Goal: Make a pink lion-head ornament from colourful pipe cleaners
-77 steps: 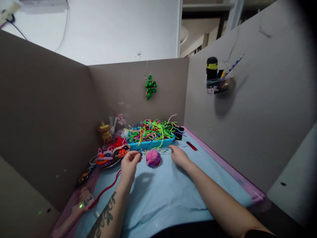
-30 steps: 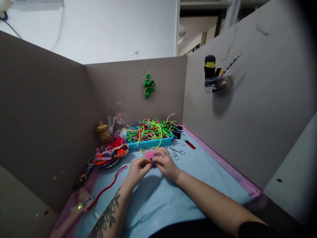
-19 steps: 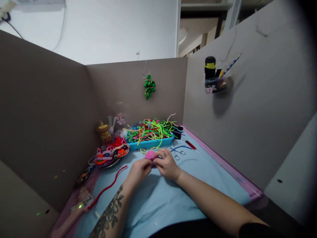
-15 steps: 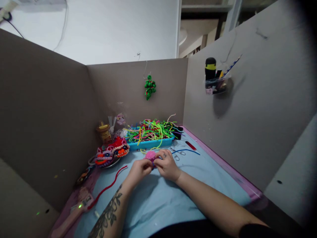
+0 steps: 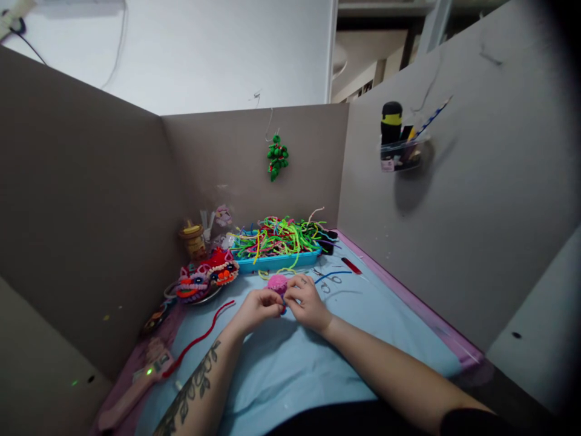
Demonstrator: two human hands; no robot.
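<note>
A pink fuzzy ball-shaped piece (image 5: 277,283), apparently of pipe cleaner, is at mid-table between my hands. My left hand (image 5: 258,310) is closed in a pinch at its lower left side. My right hand (image 5: 308,306) pinches at its lower right, and a blue pipe cleaner (image 5: 333,274) runs out beyond it to the right. A bit of blue and red shows below the fingertips, which nearly meet. Exactly what each fingertip grips is partly hidden.
Behind the hands stands a blue tray (image 5: 281,262) heaped with coloured pipe cleaners. Finished fuzzy figures (image 5: 206,280) sit on a plate at left. A red pipe cleaner (image 5: 200,340) and a pink glue gun (image 5: 136,390) with a green light lie front left. Grey panels (image 5: 254,200) enclose the table.
The blue pipe cleaner's free end has drawn in toward my right hand. My fingers have shifted slightly at the pink piece, and the red and blue bit below them shows more. The view moved slightly.
</note>
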